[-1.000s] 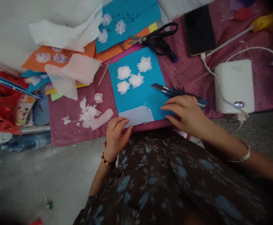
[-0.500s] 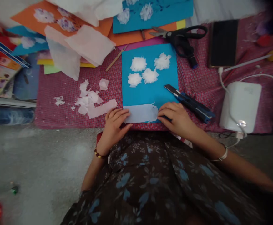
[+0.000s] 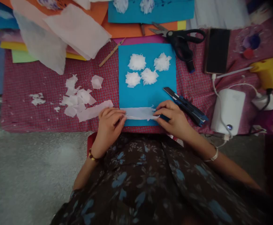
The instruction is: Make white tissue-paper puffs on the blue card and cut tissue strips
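A strip of thin white tissue paper (image 3: pixel 139 113) lies across the lower part of a blue sheet of card (image 3: pixel 136 95). My left hand (image 3: pixel 110 120) pinches the strip's left end between thumb and fingers. At the other end, my right hand (image 3: pixel 174 117) grips it the same way. The strip's lower edge looks folded up. Several white crumpled tissue puffs (image 3: pixel 149 76) sit on the upper half of the card. Beside my right hand, a utility knife (image 3: pixel 186 106) rests partly on the card, blade uncovered.
Torn tissue scraps (image 3: pixel 77 100) lie left of the card. Black-handled scissors (image 3: pixel 183 43), a wooden stick (image 3: pixel 112 52) and tissue sheets (image 3: pixel 77 31) are behind. To the right are a phone (image 3: pixel 217 51), a white power bank (image 3: pixel 229 111) and a yellow glue gun (image 3: pixel 267 72).
Both hands have lifted the near edge of the tissue strip and turned it upward, so the strip looks narrower and more blue card shows below it. The view has shifted slightly right.
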Demonstrator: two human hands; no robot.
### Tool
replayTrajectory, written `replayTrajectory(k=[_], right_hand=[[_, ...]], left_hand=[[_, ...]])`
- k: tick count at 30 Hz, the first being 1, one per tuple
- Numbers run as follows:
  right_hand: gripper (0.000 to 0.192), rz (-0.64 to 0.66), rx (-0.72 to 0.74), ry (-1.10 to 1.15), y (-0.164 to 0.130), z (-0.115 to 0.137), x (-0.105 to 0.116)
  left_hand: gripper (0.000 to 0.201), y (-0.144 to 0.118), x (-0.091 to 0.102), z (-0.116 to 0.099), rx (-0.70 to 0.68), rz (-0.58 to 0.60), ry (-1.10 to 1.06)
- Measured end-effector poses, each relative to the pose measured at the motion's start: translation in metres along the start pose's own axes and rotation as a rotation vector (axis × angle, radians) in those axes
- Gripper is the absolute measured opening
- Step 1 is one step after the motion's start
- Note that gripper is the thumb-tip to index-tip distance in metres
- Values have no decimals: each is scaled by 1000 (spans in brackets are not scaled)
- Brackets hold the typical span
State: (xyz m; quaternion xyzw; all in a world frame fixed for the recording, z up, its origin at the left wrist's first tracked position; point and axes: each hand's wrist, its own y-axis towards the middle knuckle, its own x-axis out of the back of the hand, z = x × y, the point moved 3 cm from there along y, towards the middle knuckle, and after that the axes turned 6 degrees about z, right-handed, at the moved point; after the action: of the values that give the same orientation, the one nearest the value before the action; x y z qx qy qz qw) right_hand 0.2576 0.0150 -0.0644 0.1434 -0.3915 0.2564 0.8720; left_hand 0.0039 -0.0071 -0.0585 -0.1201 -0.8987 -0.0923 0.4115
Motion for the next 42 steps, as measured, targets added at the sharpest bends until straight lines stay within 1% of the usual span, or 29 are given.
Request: replayTrajectory(k=[2, 4, 7, 13, 20, 23, 26, 28, 30, 32, 34, 36, 39, 41, 42], right_hand=[[17, -63, -49, 18, 2, 0, -2], [21, -73, -95, -6, 4, 0, -4], [21, -83, -141, -73, 4, 2, -5], [21, -95, -175, -172, 4, 3, -8], [21, -100, -216, -221, 5, 2, -13], [18, -101, -231, -251, 6, 1, -15], [7, -112, -241, -273, 7, 1, -14], [24, -132, -227, -270, 4, 4, -10], [37, -147, -176, -263, 0, 10, -6], [45, -101, -68, -265, -6, 19, -4], [54, 15, 62, -273, -11, 27, -8], [64, 141, 141, -286, -17, 31, -15], [73, 251, 140, -310, -22, 27, -26], [75, 272, 126, -319, -24, 23, -31], [76, 271, 125, -319, -24, 21, -32]], left_hand=[[12, 1, 0, 0, -5, -4, 24], [13, 2, 0, 3, 7, -40, 60], [17, 3, 0, 9, 42, -74, 116], [24, 13, -1, 14, 58, 0, 224], [31, 25, -1, 10, 63, 77, 295], [29, 28, -2, 10, 120, 77, 311], [23, 29, -2, 11, 188, 52, 292], [21, 30, -2, 11, 209, 45, 282], [21, 30, -2, 11, 216, 50, 282], [20, 30, -2, 10, 218, 62, 281], [19, 30, -2, 9, 213, 69, 275], [19, 31, -2, 9, 210, 65, 266], [19, 32, -2, 13, 210, 54, 249], [19, 30, 0, 14, 199, 27, 221], [18, 28, 2, 12, 186, -19, 211]])
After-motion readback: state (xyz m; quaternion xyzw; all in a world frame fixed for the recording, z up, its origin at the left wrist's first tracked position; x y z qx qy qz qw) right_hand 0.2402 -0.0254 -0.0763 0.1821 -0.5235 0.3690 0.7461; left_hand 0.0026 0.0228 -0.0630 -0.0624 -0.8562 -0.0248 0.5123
